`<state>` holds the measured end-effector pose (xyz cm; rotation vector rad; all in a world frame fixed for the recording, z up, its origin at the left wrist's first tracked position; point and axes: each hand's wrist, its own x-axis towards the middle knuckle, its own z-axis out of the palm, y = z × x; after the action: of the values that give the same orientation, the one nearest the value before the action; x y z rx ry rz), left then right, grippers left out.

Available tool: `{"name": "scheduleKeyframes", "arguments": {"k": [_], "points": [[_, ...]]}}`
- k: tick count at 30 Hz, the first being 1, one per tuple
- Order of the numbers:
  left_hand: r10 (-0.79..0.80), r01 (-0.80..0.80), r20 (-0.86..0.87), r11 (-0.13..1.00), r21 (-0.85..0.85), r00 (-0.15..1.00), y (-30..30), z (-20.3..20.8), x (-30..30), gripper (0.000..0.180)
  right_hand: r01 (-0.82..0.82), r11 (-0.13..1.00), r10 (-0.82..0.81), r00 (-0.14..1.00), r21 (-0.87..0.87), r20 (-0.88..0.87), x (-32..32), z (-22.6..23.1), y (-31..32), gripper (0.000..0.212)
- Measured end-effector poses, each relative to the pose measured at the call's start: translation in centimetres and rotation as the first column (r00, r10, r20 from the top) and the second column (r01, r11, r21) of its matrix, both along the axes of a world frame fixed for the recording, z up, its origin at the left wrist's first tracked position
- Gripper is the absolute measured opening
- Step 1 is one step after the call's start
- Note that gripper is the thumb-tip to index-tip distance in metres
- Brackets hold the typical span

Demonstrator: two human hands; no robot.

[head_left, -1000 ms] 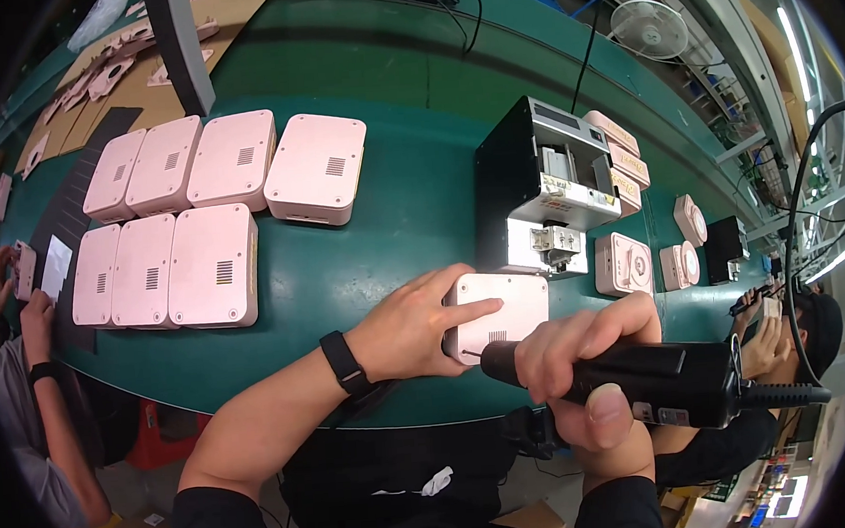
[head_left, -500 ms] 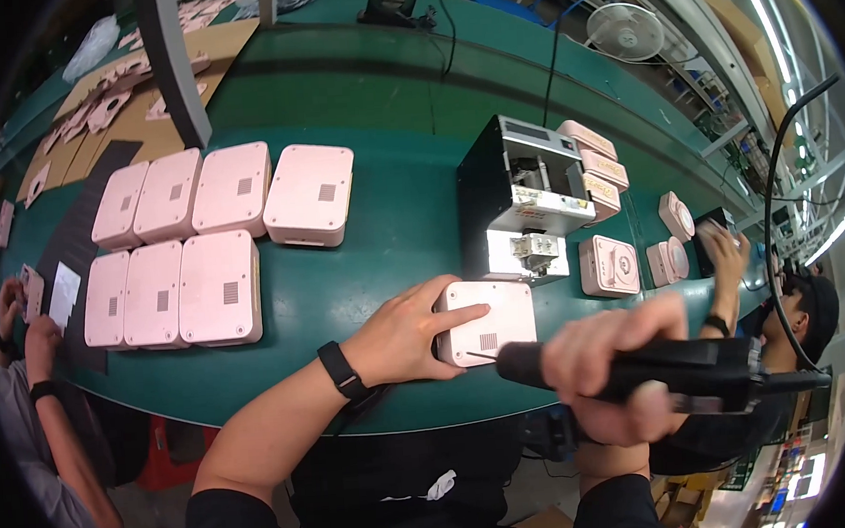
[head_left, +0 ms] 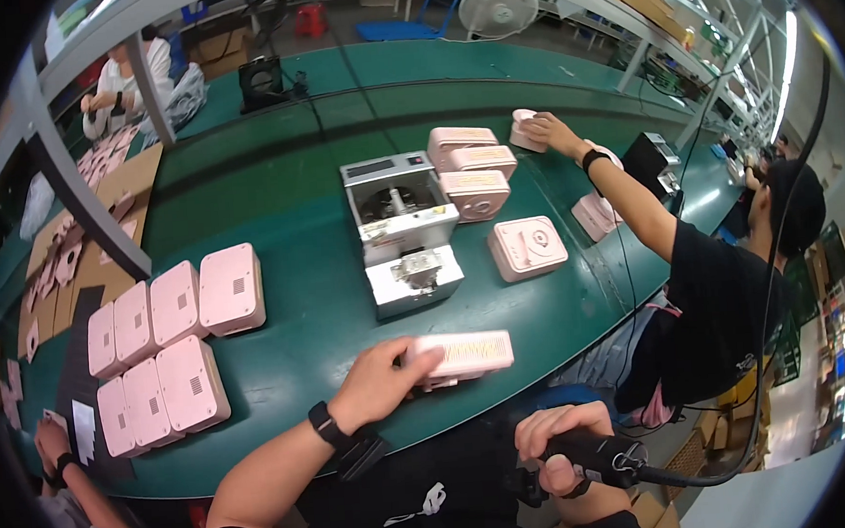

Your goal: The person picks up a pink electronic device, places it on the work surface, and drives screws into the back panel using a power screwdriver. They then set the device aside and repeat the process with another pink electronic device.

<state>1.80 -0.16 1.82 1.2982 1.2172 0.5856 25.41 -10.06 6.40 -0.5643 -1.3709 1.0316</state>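
My left hand (head_left: pixel 376 375) is closed around one end of a pink plastic box (head_left: pixel 476 350) near the front edge of the table. The box is tipped up, with a side of fine slots showing; its underside is hidden. Below and to the right, off the table edge, my right hand (head_left: pixel 552 438) grips a black corded electric screwdriver (head_left: pixel 604 456). The tool's tip cannot be made out, and it is apart from the box. Beyond the box stands a silver and black screw feeder (head_left: pixel 412 276). Another pink box (head_left: pixel 530 250), with a round fitting on its face, lies to its right.
Pink boxes in two rows (head_left: pixel 232 290) stand at the left, several more (head_left: pixel 476 195) behind the feeder. On the right a co-worker's arm (head_left: pixel 631 188) reaches across the table to a pink part (head_left: pixel 528 130). The screwdriver's cable (head_left: pixel 707 480) loops up at the right.
The box has gone from lying flat to tipped up in my left hand. My right hand has drawn the screwdriver down and away from it. The co-worker's arm now reaches farther over the table.
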Motion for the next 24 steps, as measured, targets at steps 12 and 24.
{"name": "scheduleKeyframes", "arguments": {"k": [12,24], "points": [[0.100,0.472,-0.643,0.595,0.651,0.760,2.0,-0.7,8.9,0.071,0.052,0.999,-0.053,0.986,-0.010,-0.159,5.8,-3.4,-1.5,0.035],[0.129,0.375,-0.591,0.662,0.649,0.796,6.6,-4.3,17.0,0.076,0.011,0.991,-0.042,0.973,-0.136,-0.225,2.9,-4.0,-0.8,0.035]]}}
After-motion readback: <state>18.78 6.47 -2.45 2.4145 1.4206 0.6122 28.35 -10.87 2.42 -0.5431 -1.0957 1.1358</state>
